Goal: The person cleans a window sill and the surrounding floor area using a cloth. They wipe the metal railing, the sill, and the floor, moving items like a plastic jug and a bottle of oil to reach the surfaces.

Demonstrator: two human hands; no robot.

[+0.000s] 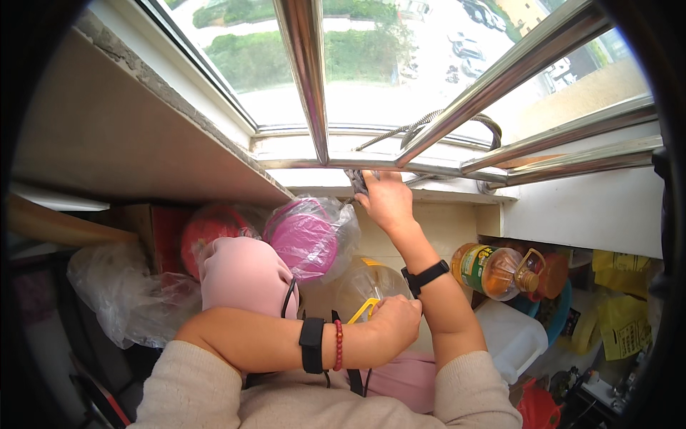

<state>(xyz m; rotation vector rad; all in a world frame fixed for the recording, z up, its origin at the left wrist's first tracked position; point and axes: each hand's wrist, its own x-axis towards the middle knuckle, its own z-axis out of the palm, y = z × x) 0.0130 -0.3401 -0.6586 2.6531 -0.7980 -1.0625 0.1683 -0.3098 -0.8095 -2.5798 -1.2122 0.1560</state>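
Silver steel window bars [307, 79] span the white window sill [279, 149], where a grey ribbed flexible hose [493, 129] lies coiled. Below, a clear plastic bottle with a yellow handle [366, 309] sits by the left hand [396, 320]; its fingers curl, but I cannot tell whether they grip it. The right hand [389, 196] holds a crumpled dark grey cloth [358, 183] at the sill's edge, under the rail. Work there seems underway; what is finished or left cannot be judged.
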